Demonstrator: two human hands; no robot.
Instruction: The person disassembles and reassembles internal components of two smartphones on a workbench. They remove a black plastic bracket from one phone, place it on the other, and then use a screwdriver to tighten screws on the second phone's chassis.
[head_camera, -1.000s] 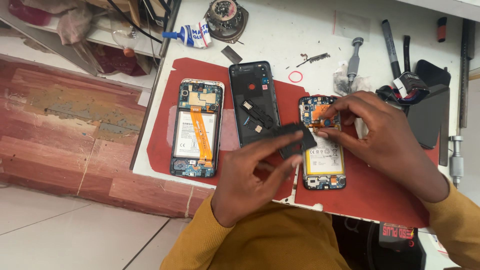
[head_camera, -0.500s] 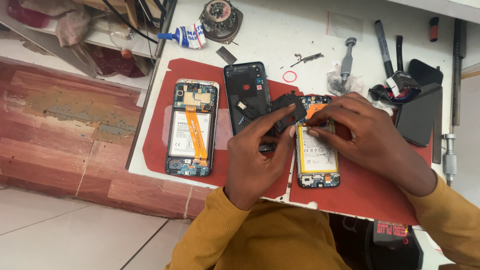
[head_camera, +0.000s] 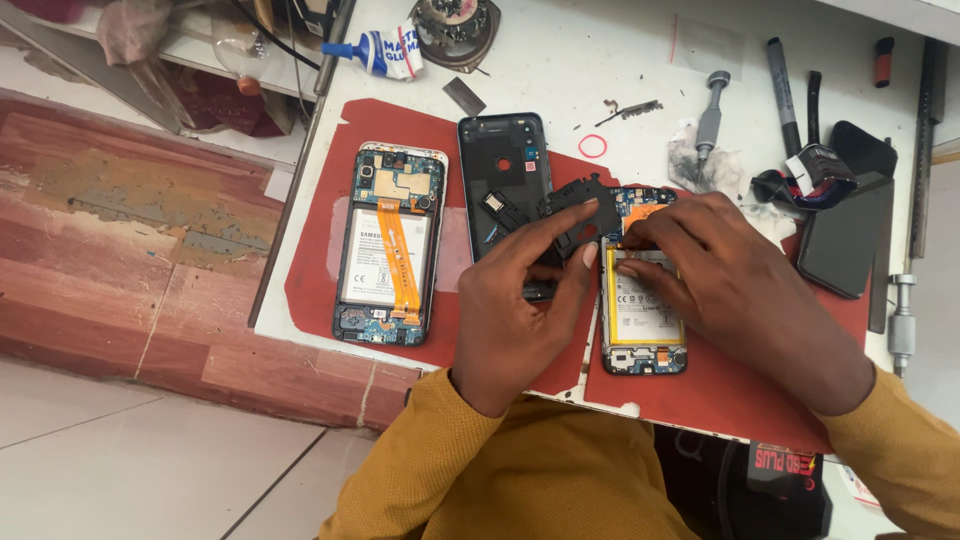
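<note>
My left hand (head_camera: 520, 300) pinches a black plastic inner cover (head_camera: 572, 212) between thumb and fingers, holding it at the top left of an opened phone (head_camera: 643, 330) with a yellow-edged battery. My right hand (head_camera: 735, 290) rests on that phone, its fingertips pressing near the top of the battery and the orange part of the board. A black phone back shell (head_camera: 500, 170) lies just left of the cover. Farther left lies a second opened phone (head_camera: 388, 245) with an orange ribbon cable. All lie on a red mat (head_camera: 310, 280).
A white worktable (head_camera: 560, 60) holds a glue tube (head_camera: 375, 50), a round metal part (head_camera: 455, 20), a screwdriver (head_camera: 708, 125), black pens (head_camera: 785, 85), a dark phone (head_camera: 850, 225) and a small red ring (head_camera: 592, 146). The table edge runs down the left; tiled floor lies below.
My left hand has carried the black cover up and to the right, from over the mat to the top of the right-hand phone. My right hand stays on that phone.
</note>
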